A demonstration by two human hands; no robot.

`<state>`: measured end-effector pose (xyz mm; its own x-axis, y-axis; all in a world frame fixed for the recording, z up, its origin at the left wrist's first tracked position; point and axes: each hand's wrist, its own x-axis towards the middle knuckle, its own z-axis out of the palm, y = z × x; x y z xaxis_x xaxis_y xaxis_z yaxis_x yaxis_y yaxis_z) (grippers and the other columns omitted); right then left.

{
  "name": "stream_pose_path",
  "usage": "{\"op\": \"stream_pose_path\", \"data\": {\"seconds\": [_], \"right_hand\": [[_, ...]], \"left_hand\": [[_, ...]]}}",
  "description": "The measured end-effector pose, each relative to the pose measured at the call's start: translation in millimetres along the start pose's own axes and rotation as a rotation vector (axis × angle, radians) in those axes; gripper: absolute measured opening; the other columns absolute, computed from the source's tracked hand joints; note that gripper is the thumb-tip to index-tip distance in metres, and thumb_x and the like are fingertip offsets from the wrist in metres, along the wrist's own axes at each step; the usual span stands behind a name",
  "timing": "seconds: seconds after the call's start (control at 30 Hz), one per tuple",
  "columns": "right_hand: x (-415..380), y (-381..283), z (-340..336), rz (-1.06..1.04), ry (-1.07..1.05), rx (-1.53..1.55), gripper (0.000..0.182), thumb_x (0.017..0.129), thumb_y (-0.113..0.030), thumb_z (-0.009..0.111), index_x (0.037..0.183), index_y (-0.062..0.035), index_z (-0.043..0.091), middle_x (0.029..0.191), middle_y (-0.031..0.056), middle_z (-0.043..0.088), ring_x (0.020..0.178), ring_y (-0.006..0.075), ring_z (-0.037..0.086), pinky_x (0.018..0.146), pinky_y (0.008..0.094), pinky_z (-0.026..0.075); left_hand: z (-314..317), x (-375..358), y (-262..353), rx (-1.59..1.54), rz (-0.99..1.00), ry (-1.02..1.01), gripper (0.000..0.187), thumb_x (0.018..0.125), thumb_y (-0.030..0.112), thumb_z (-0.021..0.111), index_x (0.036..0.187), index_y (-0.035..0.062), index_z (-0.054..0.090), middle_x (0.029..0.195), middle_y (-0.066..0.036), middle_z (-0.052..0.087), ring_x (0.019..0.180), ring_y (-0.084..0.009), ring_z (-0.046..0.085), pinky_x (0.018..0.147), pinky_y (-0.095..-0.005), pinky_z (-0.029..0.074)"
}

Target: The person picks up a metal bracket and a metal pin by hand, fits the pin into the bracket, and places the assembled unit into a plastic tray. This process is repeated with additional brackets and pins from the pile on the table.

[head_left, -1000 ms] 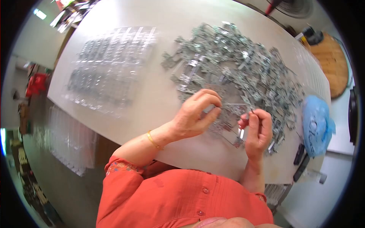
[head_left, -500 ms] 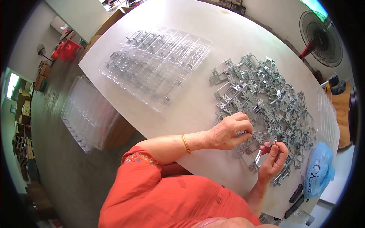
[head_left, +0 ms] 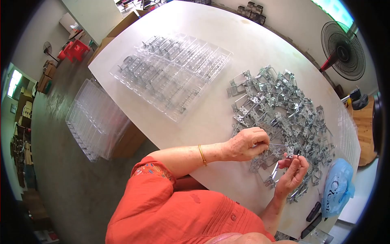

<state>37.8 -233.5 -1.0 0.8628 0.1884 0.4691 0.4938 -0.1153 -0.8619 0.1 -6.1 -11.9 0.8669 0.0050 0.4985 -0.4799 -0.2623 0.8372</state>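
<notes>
My left hand [head_left: 246,144], with a gold bracelet at the wrist, pinches one end of a thin metal rod. The rod runs right to a small metal bracket [head_left: 290,152] that my right hand [head_left: 292,174] grips between thumb and fingers. Both hands are over the near edge of a wide heap of silver metal brackets and rods [head_left: 284,107]. Farther left on the table [head_left: 162,128] lie clear plastic trays [head_left: 162,77] with rows of metal parts in them.
A blue plastic bag [head_left: 338,188] and dark tools [head_left: 313,219] lie at the right table edge. More clear trays [head_left: 95,122] are stacked on a cardboard box beside the table at left. A black fan [head_left: 343,51] stands beyond the table's far right.
The view has shifted slightly. The bracket in my right hand now shows its flat, holed face, and the hand is turned a little. Both hands keep their grip.
</notes>
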Motion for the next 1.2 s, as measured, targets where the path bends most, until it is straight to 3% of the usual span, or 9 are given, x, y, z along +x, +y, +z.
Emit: {"op": "stream_pose_path", "data": {"seconds": [0.17,0.33,0.5,0.63,0.83,0.93,1.0,1.2], "right_hand": [[0.5,-1.3,-0.4,0.000,0.083,0.008,0.018,0.112,-0.014,0.044,0.124,-0.0017,0.051,0.107,0.0162,0.067,0.069,0.0114,0.064,0.062,0.0234,0.052],[2.2,-1.9,-2.6,-0.044,0.090,0.006,0.017,0.112,-0.013,0.044,0.123,-0.0010,0.051,0.109,0.0167,0.066,0.068,0.0108,0.063,0.062,0.0232,0.052],[1.8,-2.0,-1.8,-0.082,0.065,0.020,0.016,0.111,-0.011,0.045,0.122,-0.0010,0.052,0.108,0.0160,0.066,0.068,0.0101,0.062,0.062,0.0229,0.052],[1.1,-2.8,-1.6,-0.084,0.069,0.048,0.016,0.111,-0.010,0.046,0.122,-0.0005,0.053,0.108,0.0156,0.065,0.068,0.0101,0.062,0.063,0.0226,0.051],[0.6,-5.0,-3.2,-0.122,0.038,0.076,0.016,0.110,-0.007,0.048,0.122,-0.0002,0.055,0.111,0.0155,0.065,0.069,0.0103,0.063,0.063,0.0220,0.051],[-2.3,-4.8,-2.3,-0.117,0.016,0.088,0.015,0.109,-0.005,0.049,0.122,-0.0001,0.055,0.113,0.0160,0.065,0.070,0.0107,0.063,0.064,0.0221,0.052],[-3.4,-3.4,-1.8,-0.117,-0.019,0.096,0.015,0.108,-0.003,0.050,0.121,-0.0001,0.055,0.114,0.0165,0.064,0.071,0.0112,0.064,0.064,0.0223,0.052],[-4.4,-0.7,-1.4,-0.091,-0.062,0.076,0.014,0.107,-0.003,0.051,0.120,-0.0004,0.056,0.115,0.0172,0.064,0.071,0.0118,0.064,0.062,0.0225,0.052]], "left_hand": [[-0.6,0.2,0.9,-0.012,-0.010,0.035,0.010,0.090,0.002,0.072,0.098,0.0024,0.066,0.090,-0.009,0.066,0.084,-0.0242,0.065,0.071,-0.0354,0.053],[-6.1,5.1,20.4,-0.191,-0.222,0.077,0.007,0.093,0.004,0.072,0.098,0.0018,0.066,0.088,-0.005,0.067,0.081,-0.0140,0.063,0.071,-0.0298,0.052],[-27.3,14.7,55.4,-0.113,-0.232,0.154,0.005,0.094,0.003,0.072,0.097,0.0009,0.068,0.085,-0.003,0.067,0.080,-0.0101,0.062,0.072,-0.0275,0.052],[-80.1,21.3,63.0,0.148,-0.125,0.336,0.006,0.092,0.001,0.074,0.098,-0.0006,0.072,0.090,-0.002,0.072,0.083,-0.0070,0.063,0.074,-0.0243,0.054],[-213.1,18.2,24.1,0.524,-0.317,0.591,0.006,0.096,0.005,0.071,0.092,0.0016,0.074,0.075,0.003,0.068,0.070,-0.0030,0.059,0.061,-0.0191,0.046],[-269.8,14.4,6.5,0.659,-0.413,0.669,0.009,0.093,0.009,0.073,0.088,0.0015,0.075,0.073,0.001,0.069,0.069,-0.0045,0.060,0.061,-0.0212,0.047],[-301.9,8.6,-18.0,0.788,-0.464,0.736,0.014,0.088,0.017,0.075,0.087,0.0034,0.077,0.072,-0.005,0.073,0.066,-0.0113,0.065,0.063,-0.0294,0.052],[-328.3,19.4,-50.8,0.893,-0.576,0.703,0.017,0.082,0.022,0.072,0.083,0.0062,0.077,0.072,-0.008,0.074,0.067,-0.0186,0.069,0.067,-0.0351,0.054]]}}
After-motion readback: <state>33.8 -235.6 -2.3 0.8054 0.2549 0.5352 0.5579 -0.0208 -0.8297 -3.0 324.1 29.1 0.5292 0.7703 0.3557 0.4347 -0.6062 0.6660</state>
